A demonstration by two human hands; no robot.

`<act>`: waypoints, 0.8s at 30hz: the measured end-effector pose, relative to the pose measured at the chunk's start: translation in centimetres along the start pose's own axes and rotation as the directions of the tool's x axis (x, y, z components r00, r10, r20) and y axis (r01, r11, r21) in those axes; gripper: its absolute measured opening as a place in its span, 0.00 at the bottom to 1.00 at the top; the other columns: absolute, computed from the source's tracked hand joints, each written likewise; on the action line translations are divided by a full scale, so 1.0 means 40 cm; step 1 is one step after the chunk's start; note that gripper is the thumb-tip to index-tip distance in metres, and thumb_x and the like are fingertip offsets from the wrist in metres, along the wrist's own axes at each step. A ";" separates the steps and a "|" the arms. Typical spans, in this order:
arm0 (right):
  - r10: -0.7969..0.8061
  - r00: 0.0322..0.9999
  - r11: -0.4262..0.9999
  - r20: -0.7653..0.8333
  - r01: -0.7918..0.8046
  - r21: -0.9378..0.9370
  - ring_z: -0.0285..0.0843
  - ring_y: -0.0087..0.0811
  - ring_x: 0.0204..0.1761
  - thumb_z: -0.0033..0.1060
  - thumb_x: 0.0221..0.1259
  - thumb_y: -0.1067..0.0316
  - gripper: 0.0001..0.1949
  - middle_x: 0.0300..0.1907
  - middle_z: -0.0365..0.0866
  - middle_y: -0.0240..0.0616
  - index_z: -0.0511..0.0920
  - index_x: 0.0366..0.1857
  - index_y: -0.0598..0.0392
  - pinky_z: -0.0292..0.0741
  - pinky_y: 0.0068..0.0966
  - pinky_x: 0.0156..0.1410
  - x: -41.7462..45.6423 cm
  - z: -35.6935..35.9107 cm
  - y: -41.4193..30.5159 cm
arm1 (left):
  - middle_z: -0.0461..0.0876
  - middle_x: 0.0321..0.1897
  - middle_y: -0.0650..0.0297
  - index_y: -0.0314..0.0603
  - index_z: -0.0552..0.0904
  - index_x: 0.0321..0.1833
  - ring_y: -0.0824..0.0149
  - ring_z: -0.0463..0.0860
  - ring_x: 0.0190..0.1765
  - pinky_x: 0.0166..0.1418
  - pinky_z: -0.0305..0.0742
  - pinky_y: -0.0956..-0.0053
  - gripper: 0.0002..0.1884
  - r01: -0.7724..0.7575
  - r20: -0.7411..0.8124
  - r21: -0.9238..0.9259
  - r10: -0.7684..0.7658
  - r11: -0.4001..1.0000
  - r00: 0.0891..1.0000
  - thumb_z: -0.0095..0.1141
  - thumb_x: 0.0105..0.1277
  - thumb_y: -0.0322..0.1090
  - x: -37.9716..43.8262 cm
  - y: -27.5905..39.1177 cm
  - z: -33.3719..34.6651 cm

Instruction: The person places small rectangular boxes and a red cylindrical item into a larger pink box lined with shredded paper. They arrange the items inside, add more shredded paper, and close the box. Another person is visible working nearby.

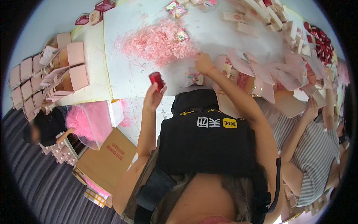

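Note:
A small red cylindrical container [156,81] is in my left hand [154,96], held upright between thumb and fingers above the table's near edge. My right hand [204,63] is at the lower right edge of a loose heap of pink paper shreds [159,42]; its fingertips are blurred, and whether they hold anything cannot be told. Just below it, near the table edge, lies a colourful wrapped packet [193,78]. Another shiny packet [182,35] rests on the heap.
Open pink boxes [265,89] stand at the right, where a co-worker in a striped top [310,145] works. Cream boxes [237,16] lie at the upper right. Pink bags [77,64] are at the left; another person handles pink shreds in a clear bin [98,123].

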State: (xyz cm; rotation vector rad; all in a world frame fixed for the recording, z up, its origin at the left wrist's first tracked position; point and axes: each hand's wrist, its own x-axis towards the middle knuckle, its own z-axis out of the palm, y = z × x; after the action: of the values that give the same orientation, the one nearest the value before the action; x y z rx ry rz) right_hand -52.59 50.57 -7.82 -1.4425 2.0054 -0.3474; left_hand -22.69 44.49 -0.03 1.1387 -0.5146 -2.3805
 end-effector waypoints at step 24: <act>-0.053 0.965 -0.073 0.257 -0.261 0.963 0.78 0.20 0.38 0.65 0.63 0.72 0.10 0.38 0.82 0.30 0.78 0.47 0.54 0.75 0.19 0.42 -0.254 -0.353 -0.073 | 0.82 0.49 0.61 0.39 0.77 0.56 0.61 0.81 0.52 0.61 0.77 0.64 0.23 -0.140 0.130 -0.371 0.201 0.918 0.971 0.60 0.68 0.50 0.212 0.084 0.330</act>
State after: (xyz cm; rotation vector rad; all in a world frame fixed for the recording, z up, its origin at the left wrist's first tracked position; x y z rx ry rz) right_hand -57.29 56.75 8.01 -0.2053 0.9436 -1.2456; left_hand -37.14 38.91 4.13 0.7080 -0.2046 -2.3020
